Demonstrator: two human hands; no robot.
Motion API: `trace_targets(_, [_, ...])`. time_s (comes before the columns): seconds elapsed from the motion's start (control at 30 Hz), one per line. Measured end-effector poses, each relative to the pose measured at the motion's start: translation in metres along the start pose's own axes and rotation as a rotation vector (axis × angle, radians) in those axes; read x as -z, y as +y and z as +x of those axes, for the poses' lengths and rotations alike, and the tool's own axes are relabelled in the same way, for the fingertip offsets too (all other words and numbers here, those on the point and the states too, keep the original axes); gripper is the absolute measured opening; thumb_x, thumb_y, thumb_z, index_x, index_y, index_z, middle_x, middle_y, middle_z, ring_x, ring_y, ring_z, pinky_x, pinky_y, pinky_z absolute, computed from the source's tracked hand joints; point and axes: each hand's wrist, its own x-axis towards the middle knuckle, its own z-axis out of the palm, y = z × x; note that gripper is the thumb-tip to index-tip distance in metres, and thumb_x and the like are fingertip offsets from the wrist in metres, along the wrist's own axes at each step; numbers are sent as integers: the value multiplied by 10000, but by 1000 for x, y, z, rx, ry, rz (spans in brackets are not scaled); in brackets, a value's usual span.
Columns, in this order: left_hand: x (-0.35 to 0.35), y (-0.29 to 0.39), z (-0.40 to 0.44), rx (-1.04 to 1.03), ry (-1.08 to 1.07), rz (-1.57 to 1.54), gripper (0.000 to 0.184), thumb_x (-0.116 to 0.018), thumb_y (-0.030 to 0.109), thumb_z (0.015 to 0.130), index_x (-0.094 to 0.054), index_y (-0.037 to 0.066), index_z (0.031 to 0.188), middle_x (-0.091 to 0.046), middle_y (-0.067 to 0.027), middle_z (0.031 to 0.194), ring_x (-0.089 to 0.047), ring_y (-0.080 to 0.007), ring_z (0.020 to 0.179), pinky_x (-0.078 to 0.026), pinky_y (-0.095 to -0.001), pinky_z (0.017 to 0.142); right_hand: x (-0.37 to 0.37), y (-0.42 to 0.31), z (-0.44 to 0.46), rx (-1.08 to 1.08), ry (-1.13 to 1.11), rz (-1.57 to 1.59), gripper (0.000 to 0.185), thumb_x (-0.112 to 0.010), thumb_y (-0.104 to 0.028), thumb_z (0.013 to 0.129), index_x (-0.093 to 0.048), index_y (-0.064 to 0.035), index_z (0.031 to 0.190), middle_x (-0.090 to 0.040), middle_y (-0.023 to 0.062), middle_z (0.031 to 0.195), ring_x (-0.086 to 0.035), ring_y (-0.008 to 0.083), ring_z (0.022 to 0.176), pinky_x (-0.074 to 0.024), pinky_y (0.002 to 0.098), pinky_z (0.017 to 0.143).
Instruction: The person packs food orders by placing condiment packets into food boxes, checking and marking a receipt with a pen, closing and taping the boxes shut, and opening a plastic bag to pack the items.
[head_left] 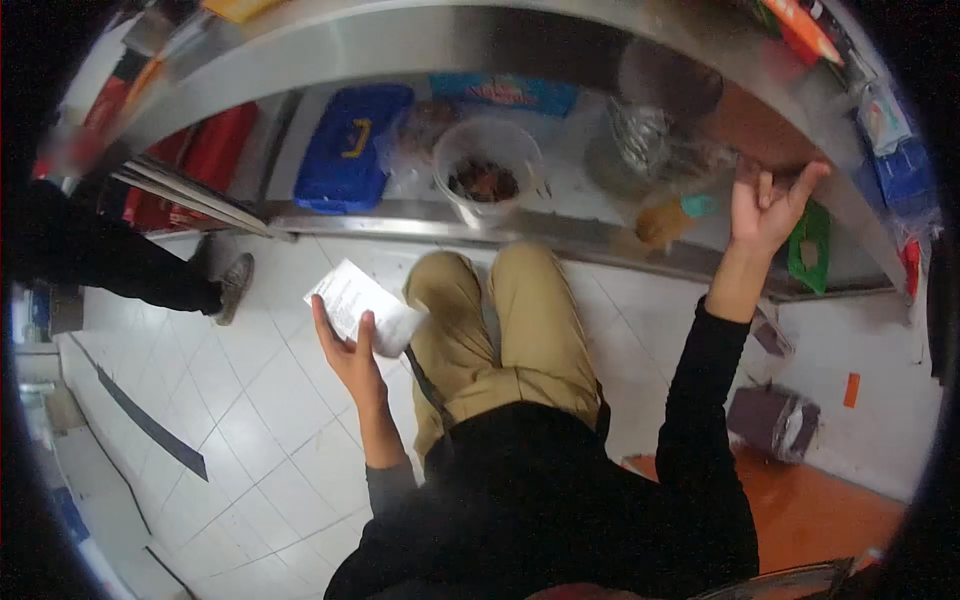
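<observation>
A white printed paper (365,305) is held in my left hand (352,352), thumb and fingers pressed on its lower edge, above the tiled floor left of my knees. My right hand (768,208) is raised at the right end of the low steel shelf, near a green packet (810,248). Some of its fingers are stretched out and others curled, and nothing shows in it. Left of that hand, on the shelf, are a foil-like bundle (643,135) and a yellowish bag (660,222) with a teal piece.
The shelf's steel edge (400,226) runs before my knees. On it are a blue case (350,150), a clear bucket (487,175) with dark contents and a blue box (505,93). Another person's leg and shoe (234,288) are at left. A dark package (770,422) lies at right.
</observation>
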Motion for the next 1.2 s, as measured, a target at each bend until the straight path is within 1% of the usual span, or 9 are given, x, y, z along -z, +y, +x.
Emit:
trace_targets(0.1, [14, -16, 14, -57, 69, -106, 704, -649, 3, 787, -294, 11, 1394, -316, -124, 1431, -393, -180, 1221, -367, -251, 931, 7, 8, 0, 32, 14, -52, 443, -640, -468, 802, -589, -116, 1066, -617, -18, 928, -246, 75, 402, -421, 265, 762])
trace_targets(0.3, [22, -30, 14, -47, 201, -140, 684, -640, 51, 814, -281, -1, 1393, -295, -120, 1442, -359, -191, 1252, -313, -290, 1003, 10, 31, 10, 129, 187, -72, 453, -648, -519, 770, -587, -183, 1067, -602, -31, 1017, -503, 104, 714, -397, 269, 682])
trace_targets(0.5, [-20, -32, -18, 85, -22, -165, 682, -653, 75, 809, -296, -6, 1384, -290, -117, 1449, -350, -190, 1258, -306, -292, 1009, 4, 25, 2, 118, 189, -74, 565, -674, -544, 729, -554, -186, 1149, -585, -4, 1106, -526, 197, 1008, -421, 388, 846])
trace_targets(0.6, [-58, -21, -45, 43, -302, -85, 719, -672, 57, 778, -291, -8, 1385, -292, -126, 1444, -289, -220, 1315, -226, -315, 1065, -4, 25, -5, 130, 233, -102, 622, -678, -537, 733, -514, -178, 1214, -570, -19, 1079, -539, 169, 942, -443, 346, 750])
trace_targets(0.73, [-98, -3, -69, -34, -676, 59, 710, -647, 39, 789, -280, 3, 1396, -263, -139, 1461, -213, -241, 1357, -185, -343, 1088, 1, 17, -5, 54, 13, -25, 477, -693, -495, 746, -547, -153, 1044, -571, -24, 951, -540, 82, 710, -412, 230, 532])
trace_targets(0.87, [-121, 21, -55, -143, -716, -131, 695, -639, 33, 797, -284, 4, 1393, -268, -135, 1458, -235, -224, 1344, -218, -330, 1075, -12, 10, -15, 12, 57, 36, 425, -729, -413, 754, -511, -121, 973, -537, -32, 842, -374, 81, 487, -395, 253, 508])
trace_targets(1.07, [-117, 42, 10, -247, -623, -215, 495, -565, 75, 874, -392, -20, 1328, -383, -141, 1392, -360, -231, 1277, -299, -342, 1041, -2, 11, -13, 9, -141, 56, 347, -669, -358, 824, -458, -144, 998, -486, -67, 801, -272, 52, 427, -337, 231, 494])
trace_targets(1.1, [-116, 58, 17, -198, -636, -212, 414, -513, 180, 924, -456, -32, 1276, -450, -159, 1333, -424, -239, 1229, -346, -363, 1016, -1, 14, -12, -24, -102, 86, 299, -659, -331, 838, -456, -151, 965, -472, -82, 792, -268, 55, 433, -331, 236, 494])
trace_targets(1.2, [-125, 96, 39, -183, -605, -176, 732, -321, 593, 910, -476, -32, 1257, -472, -170, 1304, -467, -250, 1188, -372, -388, 1006, 5, 5, -13, -72, -192, 55, 294, -658, -325, 841, -454, -130, 924, -470, -71, 720, -302, 49, 433, -356, 236, 518])
